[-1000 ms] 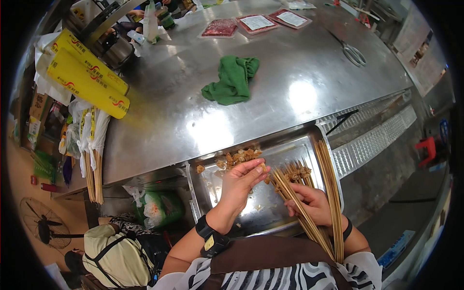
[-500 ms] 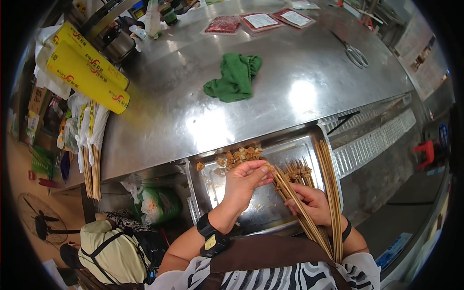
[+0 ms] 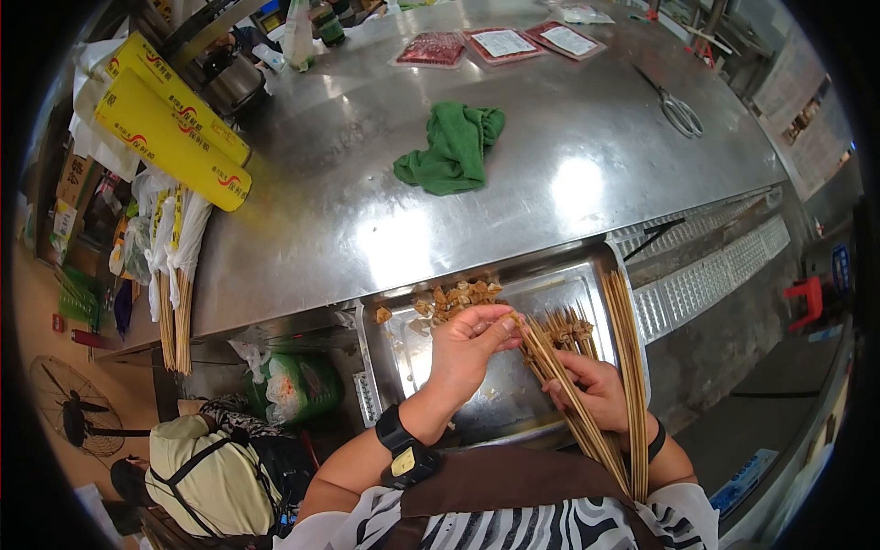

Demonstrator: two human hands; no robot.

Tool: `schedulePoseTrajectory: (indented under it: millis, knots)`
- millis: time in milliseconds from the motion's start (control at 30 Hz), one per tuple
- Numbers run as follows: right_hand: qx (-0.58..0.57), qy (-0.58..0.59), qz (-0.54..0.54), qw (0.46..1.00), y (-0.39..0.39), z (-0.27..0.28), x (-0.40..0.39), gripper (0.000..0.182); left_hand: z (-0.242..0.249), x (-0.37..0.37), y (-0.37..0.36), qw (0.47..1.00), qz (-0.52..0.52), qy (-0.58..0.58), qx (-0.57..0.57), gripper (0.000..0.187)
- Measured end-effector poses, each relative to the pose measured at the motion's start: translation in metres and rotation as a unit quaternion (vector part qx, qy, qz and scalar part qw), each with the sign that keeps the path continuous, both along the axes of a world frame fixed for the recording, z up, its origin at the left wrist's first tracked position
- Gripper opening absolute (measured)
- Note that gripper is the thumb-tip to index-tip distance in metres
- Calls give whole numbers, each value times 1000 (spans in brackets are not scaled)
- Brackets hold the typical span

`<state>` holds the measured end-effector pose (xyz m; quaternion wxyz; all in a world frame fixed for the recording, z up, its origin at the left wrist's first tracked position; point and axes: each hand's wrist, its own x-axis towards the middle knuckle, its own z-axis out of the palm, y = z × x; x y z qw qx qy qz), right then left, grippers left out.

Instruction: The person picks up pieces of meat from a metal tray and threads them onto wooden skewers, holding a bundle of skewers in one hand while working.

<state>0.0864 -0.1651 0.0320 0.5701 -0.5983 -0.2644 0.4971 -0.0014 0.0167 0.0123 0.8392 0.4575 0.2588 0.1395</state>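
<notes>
My right hand (image 3: 594, 390) is closed around a bundle of bamboo skewers (image 3: 577, 412), which slants from my apron up over the metal tray (image 3: 369, 367). At the upper end of the bundle, my left hand (image 3: 466, 353) pinches a small brownish food piece, mostly hidden by thumb and fingers, against the skewer tips. Loose brown food pieces (image 3: 458, 298) lie in the tray beyond my left hand. Skewers threaded with similar pieces (image 3: 570, 330) rest in the tray behind my right hand. More bare skewers (image 3: 627, 348) lean along the tray's right side.
The steel table (image 3: 312, 238) carries a green cloth (image 3: 451, 151), scissors (image 3: 680, 115) and packs of red meat (image 3: 500, 43). Yellow film boxes (image 3: 174, 137) and bagged skewers (image 3: 176, 266) are at the left. Another person (image 3: 215, 481) is at lower left; a red stool (image 3: 805, 302) stands right.
The view has shifted slightly, so the table items sit a little farther right. Both hands keep nearly the same pose at the skewers.
</notes>
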Motion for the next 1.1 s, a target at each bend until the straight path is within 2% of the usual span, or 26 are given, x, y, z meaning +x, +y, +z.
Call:
schedulePoseTrajectory:
  millis: [367,533,733,833,967,1033,1100]
  knots:
    - [8,-2,-11,1000,0,-4,-2,44,-2,1,-5,995,3,-15,95,16]
    - [9,-16,-23,1000,0,-6,-3,43,-2,0,-10,995,5,-46,90,16]
    - [17,22,-22,999,1,-4,-2,43,-2,-1,-21,996,12,-39,76,15]
    - [15,-9,-5,1000,-1,-4,0,43,-1,-2,-23,997,3,-30,72,15]
    - [15,34,-6,999,-1,-4,-1,42,-1,-1,-17,995,-1,-18,94,15]
    - [17,37,-5,999,-1,-3,0,42,5,2,-15,1000,20,-16,5,15]
    - [12,43,1,999,-1,0,0,42,0,2,-14,1000,15,-14,-1,15]
